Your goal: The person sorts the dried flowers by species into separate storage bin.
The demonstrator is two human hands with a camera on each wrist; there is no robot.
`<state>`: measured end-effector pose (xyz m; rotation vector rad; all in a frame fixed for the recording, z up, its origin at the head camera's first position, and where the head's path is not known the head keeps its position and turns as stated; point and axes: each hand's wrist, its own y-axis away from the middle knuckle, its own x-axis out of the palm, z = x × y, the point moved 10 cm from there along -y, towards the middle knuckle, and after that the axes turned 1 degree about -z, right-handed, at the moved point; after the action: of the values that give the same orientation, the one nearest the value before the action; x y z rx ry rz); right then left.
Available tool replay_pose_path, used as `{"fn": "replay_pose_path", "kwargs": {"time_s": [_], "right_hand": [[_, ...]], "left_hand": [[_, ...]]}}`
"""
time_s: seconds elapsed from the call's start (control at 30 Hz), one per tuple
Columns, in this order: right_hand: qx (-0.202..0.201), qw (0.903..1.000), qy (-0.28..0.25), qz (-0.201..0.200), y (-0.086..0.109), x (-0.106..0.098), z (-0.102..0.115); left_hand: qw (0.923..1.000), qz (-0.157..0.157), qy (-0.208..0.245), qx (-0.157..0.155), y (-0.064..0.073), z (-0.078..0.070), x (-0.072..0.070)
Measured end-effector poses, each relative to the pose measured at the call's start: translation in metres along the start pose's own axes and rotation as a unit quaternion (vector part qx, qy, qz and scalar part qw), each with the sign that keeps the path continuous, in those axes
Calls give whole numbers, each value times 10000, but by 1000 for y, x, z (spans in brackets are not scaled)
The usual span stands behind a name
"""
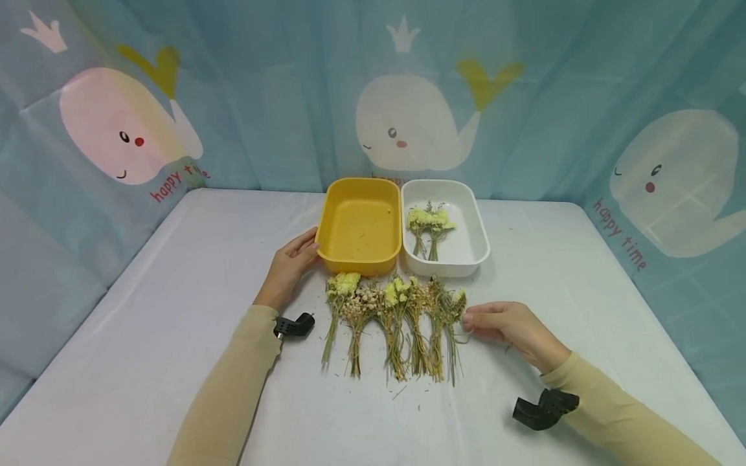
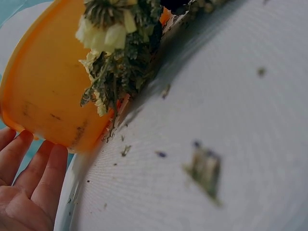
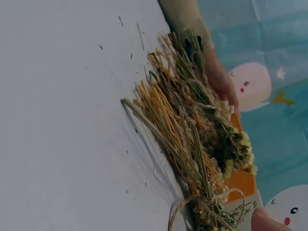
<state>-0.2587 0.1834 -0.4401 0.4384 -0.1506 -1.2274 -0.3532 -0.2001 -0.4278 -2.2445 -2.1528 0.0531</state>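
Note:
In the head view my left hand point(image 1: 289, 265) is at the left wall of the yellow box point(image 1: 361, 266). Its extended fingers point(image 2: 49, 173) touch the lower side of that box in the left wrist view. My right hand point(image 1: 515, 327) is beside the rightmost dried-flower bundle point(image 1: 451, 317), fingertips right at its edge near the twine. Only the thumb point(image 3: 269, 222) of that hand shows in the right wrist view, close to the tied bundle point(image 3: 204, 204); I cannot tell whether it pinches the bundle. Several more bundles point(image 1: 355, 310) lie in a row before the boxes.
A white box point(image 1: 478, 243) stands against the yellow one and holds yellow-flowered bundles point(image 1: 431, 226). Bits of stem and petal point(image 1: 399, 391) are scattered on the white table point(image 1: 344, 427). A blue whale-print curtain point(image 1: 280, 97) encloses the back and sides.

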Motion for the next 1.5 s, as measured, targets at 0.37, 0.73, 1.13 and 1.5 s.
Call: {"fn": "replay_pose_path", "kwargs": {"time_s": [0.37, 0.73, 1.13, 1.5], "right_hand": [[138, 9980, -195, 585, 1, 20, -7], [219, 9982, -144, 537, -3, 32, -7], [291, 9985, 280, 362, -7, 38, -10], [368, 9986, -73, 371, -2, 37, -11]], "left_hand": [[10000, -15, 62, 5, 1, 1, -1], [10000, 46, 37, 35, 0, -1, -1], [9999, -4, 115, 5, 1, 0, -2], [9999, 43, 117, 48, 1, -1, 0]]}}
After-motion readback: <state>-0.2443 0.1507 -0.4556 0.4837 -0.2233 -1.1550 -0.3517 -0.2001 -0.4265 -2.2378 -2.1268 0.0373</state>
